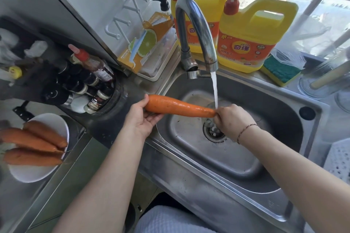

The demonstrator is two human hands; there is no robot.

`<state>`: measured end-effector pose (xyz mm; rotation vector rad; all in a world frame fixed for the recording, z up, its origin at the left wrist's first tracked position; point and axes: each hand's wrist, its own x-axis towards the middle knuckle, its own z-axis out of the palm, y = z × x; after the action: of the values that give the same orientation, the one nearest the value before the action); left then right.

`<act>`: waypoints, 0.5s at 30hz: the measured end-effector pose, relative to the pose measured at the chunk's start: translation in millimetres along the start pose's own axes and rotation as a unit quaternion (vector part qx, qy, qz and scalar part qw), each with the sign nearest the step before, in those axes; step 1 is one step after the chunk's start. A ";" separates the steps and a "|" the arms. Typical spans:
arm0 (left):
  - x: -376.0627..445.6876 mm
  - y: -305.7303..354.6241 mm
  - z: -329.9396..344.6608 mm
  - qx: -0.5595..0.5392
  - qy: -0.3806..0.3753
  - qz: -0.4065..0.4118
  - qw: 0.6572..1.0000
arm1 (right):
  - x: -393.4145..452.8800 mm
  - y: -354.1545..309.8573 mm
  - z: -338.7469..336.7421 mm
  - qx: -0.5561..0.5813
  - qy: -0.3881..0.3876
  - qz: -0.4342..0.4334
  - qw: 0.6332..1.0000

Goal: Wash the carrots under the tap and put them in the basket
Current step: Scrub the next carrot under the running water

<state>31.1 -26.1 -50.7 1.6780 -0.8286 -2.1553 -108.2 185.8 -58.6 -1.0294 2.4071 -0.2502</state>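
Both forearms reach in from the near edge over the steel sink (284, 100). The left hand (141, 117) is palm up, fingers curled under the thick end of the carrot (176, 107), thumb on top. The right hand (232, 119) is knuckles up, fingers closed around the narrow tip. The carrot lies level between them, thick end left, its tip right under the water stream (214, 91) from the tap (197, 30). Far left, three more carrots (32, 143) lie on a white plate (37, 174).
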 end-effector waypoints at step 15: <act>5.2 8.8 -4.3 0.018 -0.018 -0.008 1.000 | -4.5 13.2 14.9 0.293 0.086 0.017 0.952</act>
<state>32.7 -37.1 -50.3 1.6721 -0.8725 -2.2006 -106.0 198.7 -74.3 -0.7068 2.2684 -1.0074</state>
